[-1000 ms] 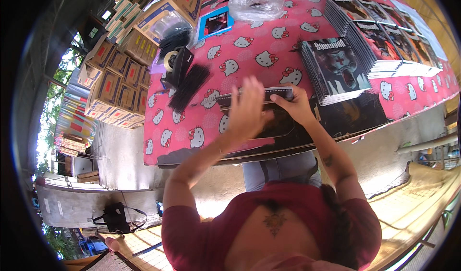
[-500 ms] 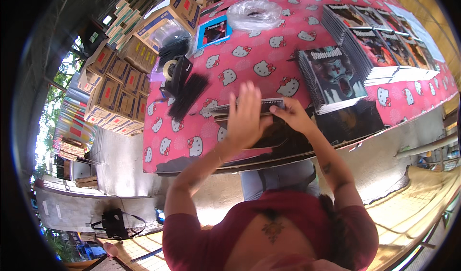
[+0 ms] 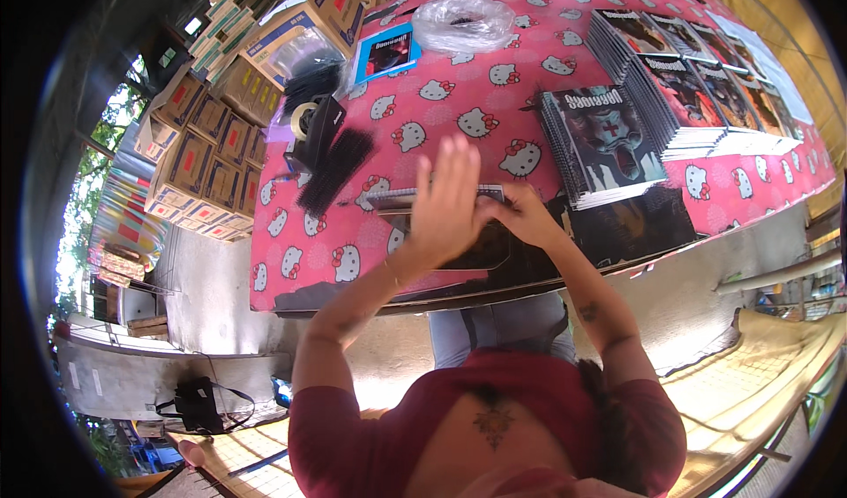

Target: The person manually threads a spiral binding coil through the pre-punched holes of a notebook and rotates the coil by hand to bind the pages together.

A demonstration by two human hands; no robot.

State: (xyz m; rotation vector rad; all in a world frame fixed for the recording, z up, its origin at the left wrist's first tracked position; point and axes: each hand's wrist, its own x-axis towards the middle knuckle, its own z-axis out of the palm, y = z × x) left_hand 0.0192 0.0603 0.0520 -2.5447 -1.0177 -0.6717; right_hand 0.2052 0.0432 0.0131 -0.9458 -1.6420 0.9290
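Observation:
At the table's near edge, a spiral-bound notebook (image 3: pixel 388 201) is tilted, its bound edge facing away from me. My left hand (image 3: pixel 448 202) lies against it with the palm flat and the fingers stretched out. On its right end, my right hand (image 3: pixel 529 217) grips the notebook with thumb and fingers. Both hands hide most of its cover. A dark mat (image 3: pixel 631 224) spreads along the near edge, partly under the notebook. To the right of my right hand stands a stack of spiral notebooks (image 3: pixel 609 145) with a dark face on the top cover.
More notebook stacks (image 3: pixel 684 88) fill the far right. Left lie black binding spirals (image 3: pixel 337 173), a tape roll (image 3: pixel 303 120) and a black box (image 3: pixel 325 132). Farther back are a coil of clear plastic (image 3: pixel 463 26) and a blue sheet (image 3: pixel 362 61). Cartons (image 3: pixel 203 158) are piled beyond the table's left side.
My right hand has shifted slightly left along the notebook, closer to my left hand. The left palm stays flat against it. A yellow-orange thing now shows at the table's far edge.

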